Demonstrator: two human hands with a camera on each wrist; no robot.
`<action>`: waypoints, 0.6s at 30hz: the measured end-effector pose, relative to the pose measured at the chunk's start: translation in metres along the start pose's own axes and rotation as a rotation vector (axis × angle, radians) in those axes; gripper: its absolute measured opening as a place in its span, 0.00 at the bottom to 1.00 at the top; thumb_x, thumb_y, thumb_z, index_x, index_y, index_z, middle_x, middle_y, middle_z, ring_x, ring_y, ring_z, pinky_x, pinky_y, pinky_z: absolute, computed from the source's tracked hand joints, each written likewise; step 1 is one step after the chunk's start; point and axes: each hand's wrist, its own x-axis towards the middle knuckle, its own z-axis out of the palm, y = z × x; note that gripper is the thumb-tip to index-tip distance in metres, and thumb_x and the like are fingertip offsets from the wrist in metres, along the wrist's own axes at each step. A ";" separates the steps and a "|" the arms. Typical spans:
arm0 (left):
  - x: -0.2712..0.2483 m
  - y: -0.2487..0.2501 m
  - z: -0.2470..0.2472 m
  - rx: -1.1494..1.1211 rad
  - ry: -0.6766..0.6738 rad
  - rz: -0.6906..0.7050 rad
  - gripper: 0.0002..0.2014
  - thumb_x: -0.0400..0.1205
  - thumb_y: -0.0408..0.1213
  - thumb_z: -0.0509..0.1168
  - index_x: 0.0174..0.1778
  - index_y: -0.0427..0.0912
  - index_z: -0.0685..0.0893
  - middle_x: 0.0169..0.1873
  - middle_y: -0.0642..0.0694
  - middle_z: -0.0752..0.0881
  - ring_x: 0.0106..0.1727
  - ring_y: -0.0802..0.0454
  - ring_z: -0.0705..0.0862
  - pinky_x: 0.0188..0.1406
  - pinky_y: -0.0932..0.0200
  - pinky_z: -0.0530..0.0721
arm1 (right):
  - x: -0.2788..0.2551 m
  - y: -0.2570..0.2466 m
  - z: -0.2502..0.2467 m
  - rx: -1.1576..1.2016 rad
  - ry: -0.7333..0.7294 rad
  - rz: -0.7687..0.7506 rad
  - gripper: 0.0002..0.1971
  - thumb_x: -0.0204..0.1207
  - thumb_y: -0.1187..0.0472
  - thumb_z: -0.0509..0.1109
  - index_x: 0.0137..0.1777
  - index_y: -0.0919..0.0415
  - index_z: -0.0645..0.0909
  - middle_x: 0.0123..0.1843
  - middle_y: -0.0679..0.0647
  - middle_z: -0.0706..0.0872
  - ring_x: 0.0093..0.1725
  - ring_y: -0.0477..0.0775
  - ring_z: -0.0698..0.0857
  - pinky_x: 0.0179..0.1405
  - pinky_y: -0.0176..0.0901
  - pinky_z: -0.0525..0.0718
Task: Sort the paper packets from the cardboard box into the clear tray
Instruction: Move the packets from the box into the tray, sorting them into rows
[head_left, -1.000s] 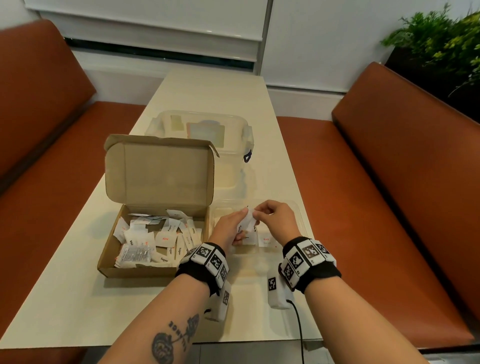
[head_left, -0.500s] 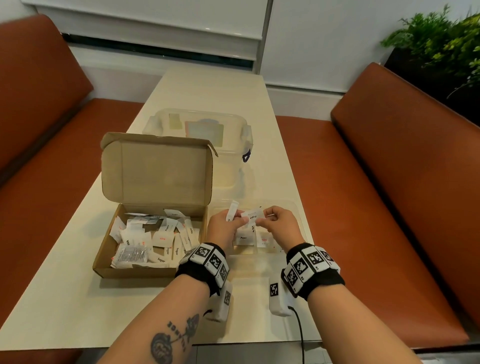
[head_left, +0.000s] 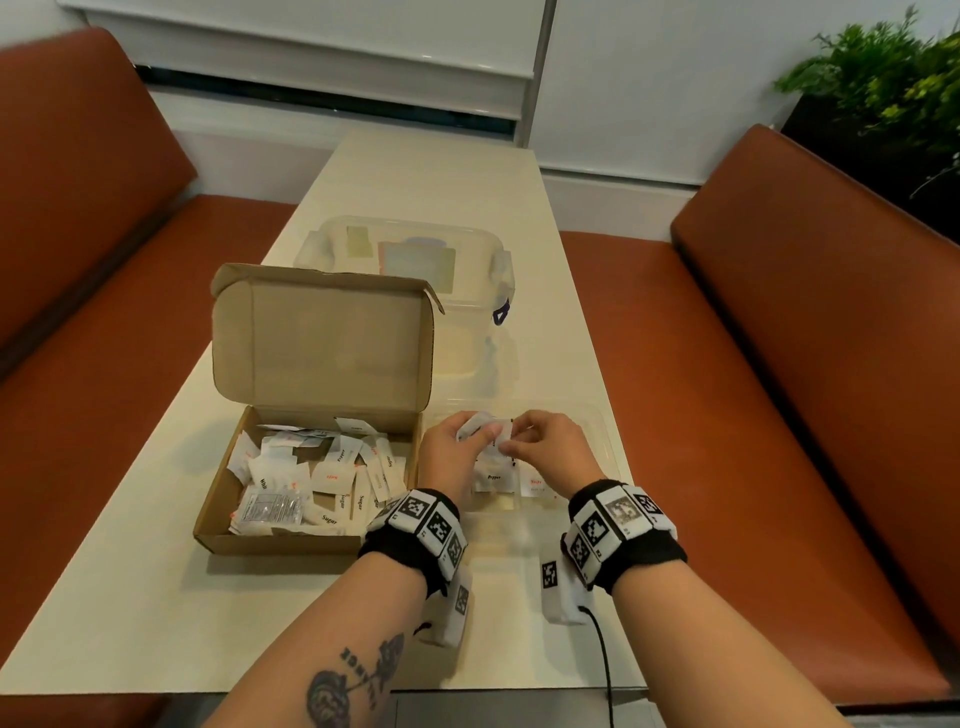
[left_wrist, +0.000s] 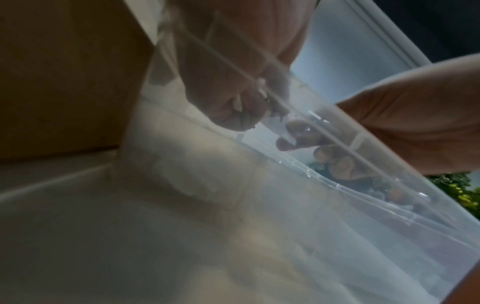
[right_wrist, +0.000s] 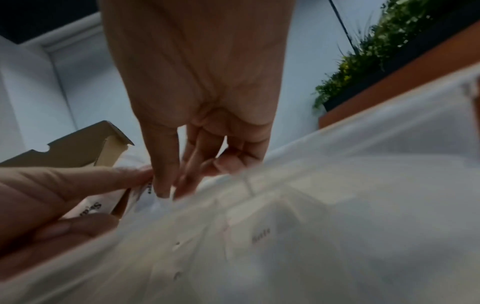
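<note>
A small bunch of paper packets (head_left: 480, 428) is being held up just over the clear tray (head_left: 605, 441), caught between both hands. The left hand (head_left: 449, 457) is curling its fingers around the bunch from the box side, while the right hand (head_left: 550, 449) is pinching at the edge of one packet with thumb and fingertips (right_wrist: 162, 185), as if picking it off the rest. From the right wrist view, printed lettering is showing on the held packets, though it is too blurred to read in full.

Below the hands, a few packets are already lying flat in the tray: one marked "Pepper" (head_left: 493, 475) and, just beside it, one with red print (head_left: 535, 483). They seem to be sitting in separate sections, but the dividers are hard to make out through the clear plastic.

To the left, touching or nearly touching the tray, the cardboard box (head_left: 218, 519) is standing with its lid propped upright, and a loose heap of packets (head_left: 317, 478) is still filling its floor, with sugar and pepper labels showing among them. So the sorting is looking barely begun: only a few are in the tray, and most remain in the box.

Behind both, a lidded plastic container (head_left: 410, 249) is sitting further down the pale table (head_left: 130, 597), with orange benches (head_left: 805, 364) running along either side.
</note>
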 end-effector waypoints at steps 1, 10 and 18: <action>0.000 0.000 0.000 -0.003 0.001 0.006 0.06 0.75 0.42 0.74 0.43 0.57 0.85 0.35 0.55 0.85 0.37 0.50 0.79 0.34 0.59 0.76 | 0.000 0.002 0.001 0.029 -0.014 0.011 0.06 0.69 0.63 0.78 0.44 0.61 0.84 0.37 0.54 0.88 0.37 0.47 0.84 0.35 0.32 0.78; 0.000 0.001 0.004 -0.049 0.107 0.068 0.04 0.79 0.41 0.68 0.39 0.51 0.83 0.33 0.53 0.81 0.35 0.52 0.77 0.36 0.56 0.75 | 0.008 0.007 0.001 -0.231 -0.038 -0.057 0.06 0.74 0.65 0.72 0.48 0.60 0.89 0.45 0.51 0.89 0.46 0.46 0.84 0.45 0.27 0.76; 0.001 0.006 0.004 -0.152 0.119 -0.014 0.09 0.82 0.38 0.62 0.37 0.45 0.83 0.38 0.47 0.85 0.22 0.55 0.65 0.23 0.62 0.64 | 0.006 0.006 0.019 -0.651 -0.155 -0.190 0.10 0.78 0.63 0.66 0.52 0.55 0.89 0.52 0.53 0.90 0.55 0.54 0.84 0.57 0.45 0.81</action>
